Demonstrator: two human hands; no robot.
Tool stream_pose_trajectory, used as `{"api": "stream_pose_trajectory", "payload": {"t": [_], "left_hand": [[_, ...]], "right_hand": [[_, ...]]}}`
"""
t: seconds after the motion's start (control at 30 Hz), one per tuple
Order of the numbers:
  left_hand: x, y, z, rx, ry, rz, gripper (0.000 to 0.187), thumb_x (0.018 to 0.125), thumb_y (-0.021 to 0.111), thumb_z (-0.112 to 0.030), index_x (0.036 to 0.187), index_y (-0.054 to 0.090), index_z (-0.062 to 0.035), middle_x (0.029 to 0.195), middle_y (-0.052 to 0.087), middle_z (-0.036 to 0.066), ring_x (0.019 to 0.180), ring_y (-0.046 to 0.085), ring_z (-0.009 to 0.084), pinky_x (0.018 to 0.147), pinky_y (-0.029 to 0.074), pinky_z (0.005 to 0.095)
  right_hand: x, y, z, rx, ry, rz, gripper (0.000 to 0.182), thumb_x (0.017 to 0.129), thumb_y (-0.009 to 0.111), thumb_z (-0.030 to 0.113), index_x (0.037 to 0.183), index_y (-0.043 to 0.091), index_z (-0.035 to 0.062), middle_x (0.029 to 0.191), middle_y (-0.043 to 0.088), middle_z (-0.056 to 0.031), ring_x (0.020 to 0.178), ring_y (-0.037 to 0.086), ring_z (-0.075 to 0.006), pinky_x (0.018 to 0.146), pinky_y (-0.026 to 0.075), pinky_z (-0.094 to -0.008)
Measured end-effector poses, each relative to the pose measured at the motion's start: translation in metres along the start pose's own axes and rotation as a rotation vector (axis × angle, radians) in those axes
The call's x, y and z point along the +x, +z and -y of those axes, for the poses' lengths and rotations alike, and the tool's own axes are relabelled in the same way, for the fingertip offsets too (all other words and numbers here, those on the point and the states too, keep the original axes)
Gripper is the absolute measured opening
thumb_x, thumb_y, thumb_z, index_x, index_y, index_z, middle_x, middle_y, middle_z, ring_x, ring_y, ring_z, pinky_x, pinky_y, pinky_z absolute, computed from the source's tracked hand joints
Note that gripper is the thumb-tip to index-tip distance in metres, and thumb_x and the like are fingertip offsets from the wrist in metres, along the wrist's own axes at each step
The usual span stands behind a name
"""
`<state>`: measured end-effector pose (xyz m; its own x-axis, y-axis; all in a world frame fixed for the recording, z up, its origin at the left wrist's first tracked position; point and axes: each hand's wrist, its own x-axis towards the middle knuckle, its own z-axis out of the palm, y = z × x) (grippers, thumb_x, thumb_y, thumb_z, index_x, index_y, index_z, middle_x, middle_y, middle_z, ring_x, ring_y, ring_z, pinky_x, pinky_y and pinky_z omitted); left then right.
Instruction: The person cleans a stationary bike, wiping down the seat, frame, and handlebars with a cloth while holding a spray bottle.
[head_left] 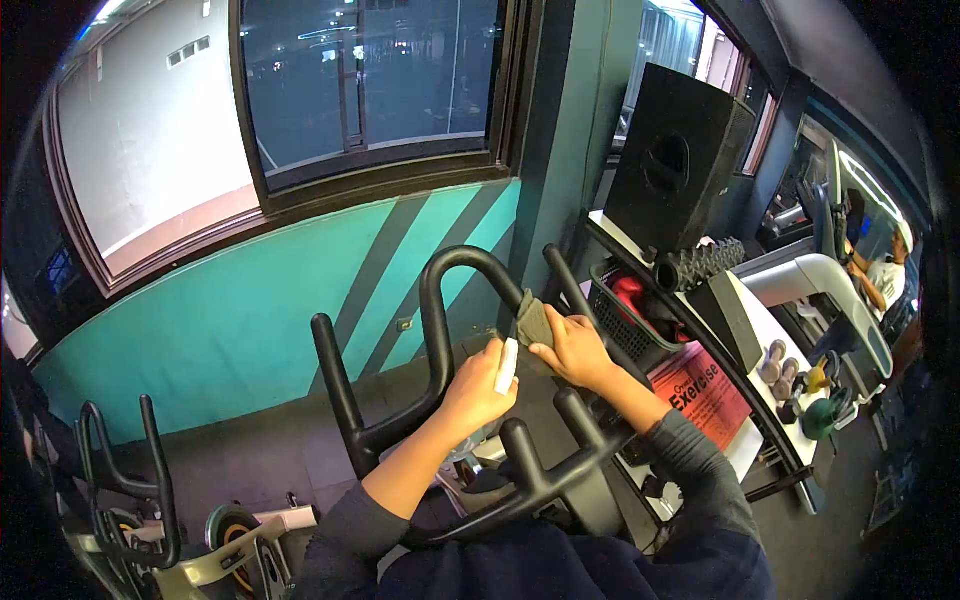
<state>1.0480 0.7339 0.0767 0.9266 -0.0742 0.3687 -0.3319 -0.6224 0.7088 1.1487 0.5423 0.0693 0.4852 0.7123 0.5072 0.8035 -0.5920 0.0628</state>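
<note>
Black handlebars (435, 320) of an exercise bike stand in front of me, with a tall loop at the far side and shorter grips nearer. My right hand (575, 350) is closed around a grey-green cloth (533, 320), which lies against the right side of the loop. Just left of it, my left hand (480, 388) grips a white object (507, 366), perhaps a bottle, whose lower part is hidden by my fingers. The left hand is inside the handlebar frame, apart from the bars as far as I can see.
Another exercise bike (240, 545) is at the lower left. On the right, a rack (740, 370) bears a black speaker (675, 155), a foam roller (700, 265), a basket (625, 320) and dumbbells (778, 368). A person (885, 275) in white appears at far right.
</note>
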Motion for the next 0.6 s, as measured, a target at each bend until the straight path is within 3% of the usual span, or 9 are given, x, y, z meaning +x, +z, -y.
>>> {"api": "stream_pose_trajectory", "payload": {"t": [0.07,0.1,0.3,0.47,0.53,0.6], "left_hand": [[0.0,0.002,0.002,-0.006,0.002,0.004,0.031,0.076,0.066,-0.012,0.095,0.045,0.0012,0.075,0.059,0.024,0.074,0.06,0.0434,0.063,0.046,0.0471],[0.0,0.003,0.004,-0.007,0.004,0.01,0.032,0.076,0.066,-0.012,0.095,0.044,0.0012,0.075,0.059,0.025,0.074,0.06,0.044,0.063,0.046,0.0477],[-0.001,0.0,-0.001,0.015,-0.03,0.041,0.032,0.076,0.066,-0.012,0.094,0.044,0.0011,0.075,0.058,0.026,0.075,0.059,0.0455,0.064,0.046,0.0498],[-0.002,0.003,0.004,0.038,-0.035,0.051,0.033,0.076,0.066,-0.013,0.094,0.043,0.0021,0.076,0.058,0.026,0.076,0.059,0.0454,0.066,0.046,0.0501],[-0.001,0.003,0.006,-0.007,-0.013,0.071,0.033,0.076,0.066,-0.013,0.095,0.043,0.0018,0.077,0.058,0.026,0.077,0.059,0.045,0.067,0.046,0.0496],[-0.002,0.003,0.006,0.008,-0.03,0.075,0.033,0.076,0.066,-0.013,0.094,0.043,0.0013,0.077,0.058,0.025,0.077,0.059,0.0448,0.068,0.046,0.0491]], "right_hand": [[0.023,-0.006,0.013,0.102,0.297,0.171,0.065,0.093,0.047,0.046,0.127,0.039,-0.0087,0.092,0.064,-0.0253,0.081,0.063,-0.0401,0.077,0.047,-0.045],[0.032,0.001,0.015,0.132,0.315,0.083,0.06,0.094,0.043,0.046,0.121,0.042,-0.0083,0.087,0.065,-0.0265,0.076,0.063,-0.0434,0.069,0.049,-0.0474],[0.117,0.022,0.013,0.239,0.478,0.053,0.056,0.096,0.034,0.049,0.101,0.051,-0.0046,0.088,0.064,-0.0284,0.081,0.062,-0.0446,0.073,0.049,-0.0514],[0.173,0.028,0.012,0.266,0.42,0.072,0.058,0.097,0.027,0.051,0.097,0.056,0.0012,0.086,0.065,-0.0249,0.082,0.062,-0.0436,0.075,0.048,-0.0524],[0.184,0.028,0.014,0.191,0.186,0.081,0.056,0.097,0.028,0.05,0.097,0.056,0.0023,0.085,0.065,-0.0236,0.081,0.062,-0.0427,0.074,0.048,-0.0518],[0.183,0.024,0.02,0.182,0.127,0.085,0.052,0.097,0.031,0.048,0.096,0.058,0.0034,0.087,0.066,-0.021,0.082,0.062,-0.0404,0.074,0.047,-0.0507]]}}
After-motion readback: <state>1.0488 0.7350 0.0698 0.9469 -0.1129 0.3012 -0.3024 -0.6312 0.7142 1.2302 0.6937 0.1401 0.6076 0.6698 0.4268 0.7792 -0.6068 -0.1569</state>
